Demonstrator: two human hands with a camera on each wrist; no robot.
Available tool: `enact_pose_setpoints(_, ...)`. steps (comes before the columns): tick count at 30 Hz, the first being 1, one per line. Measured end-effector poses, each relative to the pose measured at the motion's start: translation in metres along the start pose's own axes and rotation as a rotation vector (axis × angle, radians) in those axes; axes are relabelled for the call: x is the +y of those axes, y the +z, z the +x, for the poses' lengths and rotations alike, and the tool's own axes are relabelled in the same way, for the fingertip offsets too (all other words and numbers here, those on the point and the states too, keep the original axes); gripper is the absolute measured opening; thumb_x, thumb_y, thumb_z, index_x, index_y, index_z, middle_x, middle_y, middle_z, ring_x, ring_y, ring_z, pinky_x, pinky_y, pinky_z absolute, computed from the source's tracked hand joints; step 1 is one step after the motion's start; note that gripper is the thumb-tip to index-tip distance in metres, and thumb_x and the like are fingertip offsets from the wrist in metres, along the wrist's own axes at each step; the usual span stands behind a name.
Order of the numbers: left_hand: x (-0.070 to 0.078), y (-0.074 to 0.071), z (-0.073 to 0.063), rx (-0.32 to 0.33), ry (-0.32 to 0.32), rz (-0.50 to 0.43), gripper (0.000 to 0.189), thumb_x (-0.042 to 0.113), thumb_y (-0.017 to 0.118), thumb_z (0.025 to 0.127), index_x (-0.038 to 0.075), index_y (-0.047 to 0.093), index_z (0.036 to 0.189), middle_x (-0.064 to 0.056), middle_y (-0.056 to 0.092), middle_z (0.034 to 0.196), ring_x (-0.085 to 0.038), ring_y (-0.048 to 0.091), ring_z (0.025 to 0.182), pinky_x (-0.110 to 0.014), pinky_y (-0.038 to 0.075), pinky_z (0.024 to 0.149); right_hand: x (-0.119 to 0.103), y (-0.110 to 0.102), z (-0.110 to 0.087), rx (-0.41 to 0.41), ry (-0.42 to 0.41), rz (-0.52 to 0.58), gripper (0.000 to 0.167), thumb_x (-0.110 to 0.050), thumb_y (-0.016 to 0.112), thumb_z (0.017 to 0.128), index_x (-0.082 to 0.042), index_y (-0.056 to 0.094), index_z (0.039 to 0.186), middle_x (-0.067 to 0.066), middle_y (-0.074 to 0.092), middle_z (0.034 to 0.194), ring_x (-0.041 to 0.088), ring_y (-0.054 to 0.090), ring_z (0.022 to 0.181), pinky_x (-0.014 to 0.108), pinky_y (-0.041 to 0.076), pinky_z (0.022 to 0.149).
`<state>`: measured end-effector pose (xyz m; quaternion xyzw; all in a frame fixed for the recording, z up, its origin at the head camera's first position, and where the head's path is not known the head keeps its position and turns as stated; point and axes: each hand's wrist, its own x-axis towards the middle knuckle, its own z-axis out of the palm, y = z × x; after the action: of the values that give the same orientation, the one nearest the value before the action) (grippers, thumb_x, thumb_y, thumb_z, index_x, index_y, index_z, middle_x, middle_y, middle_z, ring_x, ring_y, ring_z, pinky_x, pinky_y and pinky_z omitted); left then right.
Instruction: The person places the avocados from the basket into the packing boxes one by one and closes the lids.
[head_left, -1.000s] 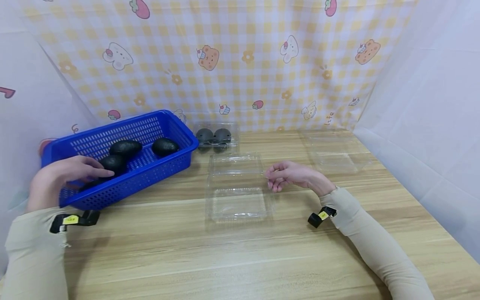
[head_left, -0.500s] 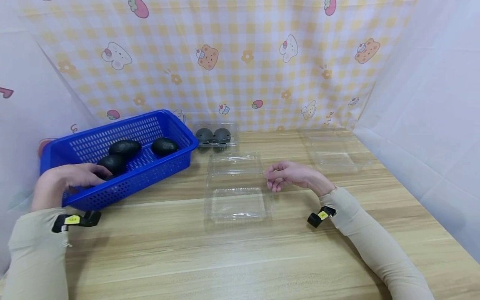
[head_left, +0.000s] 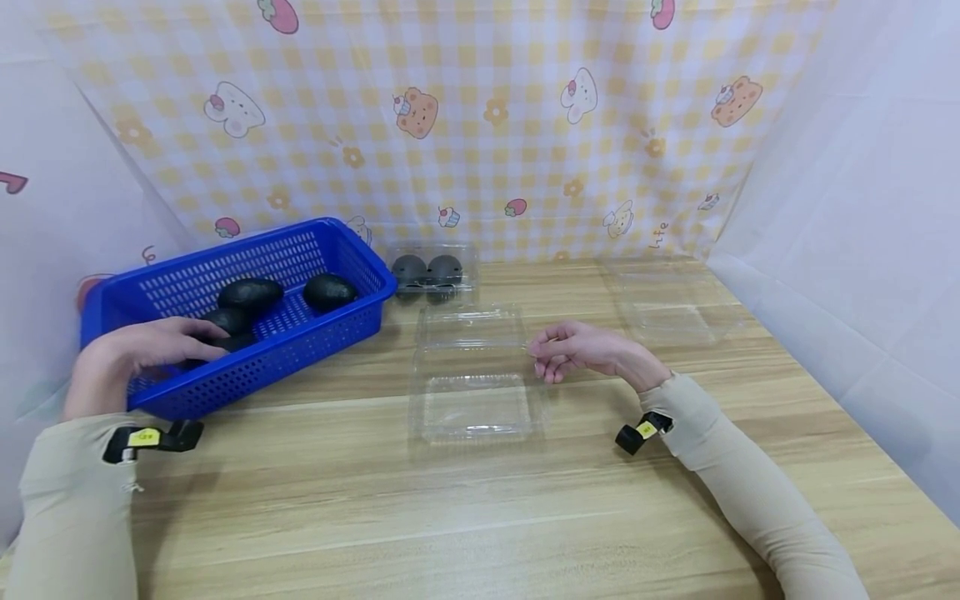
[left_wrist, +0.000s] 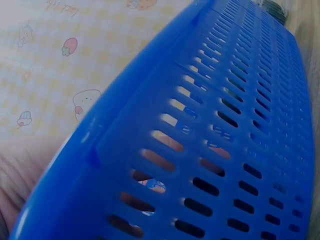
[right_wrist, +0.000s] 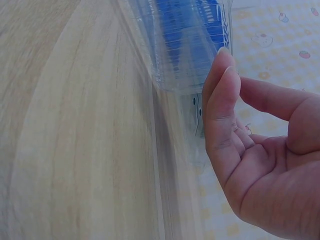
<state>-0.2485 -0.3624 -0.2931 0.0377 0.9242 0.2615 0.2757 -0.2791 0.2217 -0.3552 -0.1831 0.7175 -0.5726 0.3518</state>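
At left of the frame, the left hand [head_left: 161, 342] reaches into a blue plastic basket [head_left: 318, 337], thumb and index finger bent around an avocado [head_left: 238, 342] just inside the near wall; the other fingers are hidden. Three more avocados [head_left: 251, 293] lie inside, one just beside the grip. Near the centre, the right hand [head_left: 581, 346] touches the right edge of an open clear clamshell [head_left: 476, 408] with its fingertips drawn together; whether they pinch it, I cannot tell. Behind, at upper centre, a closed clamshell [head_left: 469, 279] holds dark fruit; another open clamshell [head_left: 667, 321] lies at right on the wooden table [head_left: 480, 525].
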Motion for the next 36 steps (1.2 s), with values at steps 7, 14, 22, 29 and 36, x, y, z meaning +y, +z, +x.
enact_pose_setpoints(7, 0.001, 0.0, 0.002, 0.052, 0.018, -0.019, 0.077, 0.04, 0.057, 0.101, -0.014, 0.027, 0.146, -0.048, 0.022, 0.143, -0.065, 0.035, 0.124, -0.061, 0.052, 0.087, -0.001, 0.0, 0.0, 0.005, 0.006, -0.004, 0.03, -0.009, 0.053, 0.105, 0.015, 0.047, 0.12, 0.01, 0.068, 0.089, 0.015, 0.066, 0.073, 0.024, 0.055, 0.067)
enact_pose_setpoints(14, 0.004, 0.003, 0.003, 0.117, 0.044, -0.071, 0.085, 0.046, 0.061, 0.098, -0.013, 0.025, 0.147, -0.044, 0.023, 0.145, -0.061, 0.037, 0.126, -0.061, 0.052, 0.09, 0.0, 0.001, 0.0, 0.0, 0.007, -0.001, 0.029, -0.009, 0.053, 0.105, 0.015, 0.048, 0.12, 0.01, 0.068, 0.089, 0.015, 0.067, 0.074, 0.024, 0.055, 0.067)
enact_pose_setpoints(22, 0.017, 0.005, 0.003, 0.207, 0.081, -0.131, 0.087, 0.045, 0.062, 0.099, -0.014, 0.022, 0.149, -0.043, 0.019, 0.149, -0.05, 0.049, 0.121, -0.045, 0.058, 0.084, 0.0, 0.0, 0.0, 0.002, -0.001, 0.001, 0.029, -0.009, 0.053, 0.105, 0.015, 0.047, 0.12, 0.011, 0.068, 0.089, 0.015, 0.067, 0.074, 0.024, 0.055, 0.067)
enact_pose_setpoints(29, 0.033, 0.004, 0.001, 0.261, 0.086, -0.14, 0.091, 0.045, 0.064, 0.098, -0.012, 0.019, 0.152, -0.045, 0.025, 0.147, -0.035, 0.065, 0.105, -0.042, 0.059, 0.082, 0.0, 0.001, 0.001, 0.01, 0.009, -0.002, 0.028, -0.009, 0.053, 0.104, 0.015, 0.048, 0.119, 0.011, 0.068, 0.089, 0.016, 0.067, 0.074, 0.024, 0.055, 0.067)
enact_pose_setpoints(36, 0.051, 0.006, -0.003, 0.279, 0.112, -0.154, 0.087, 0.044, 0.065, 0.098, -0.01, 0.022, 0.152, -0.044, 0.03, 0.144, -0.031, 0.064, 0.103, -0.042, 0.059, 0.083, 0.0, 0.0, 0.001, 0.01, 0.009, -0.005, 0.028, -0.009, 0.053, 0.105, 0.014, 0.048, 0.119, 0.011, 0.068, 0.089, 0.015, 0.067, 0.074, 0.024, 0.055, 0.067)
